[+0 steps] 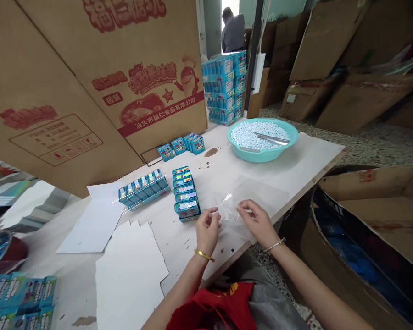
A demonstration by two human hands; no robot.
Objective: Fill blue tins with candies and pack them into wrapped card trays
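Note:
A clear plastic bag, thin and shiny, spans the gap between my two hands just above the table. My left hand, with curled fingers, pinches its left side. On the other side, my right hand grips it between thumb and bent fingers. Close to my left hand stands a row of small blue candy boxes, several deep. Left of that row, another set of blue boxes sits in clear wrapping. A few loose blue boxes lie farther back against the large carton.
A turquoise basin of pale candies, with metal tongs on top, stands at the far right. White card sheets lie front left. A big printed carton walls the left back; an open carton is beside the table's right edge.

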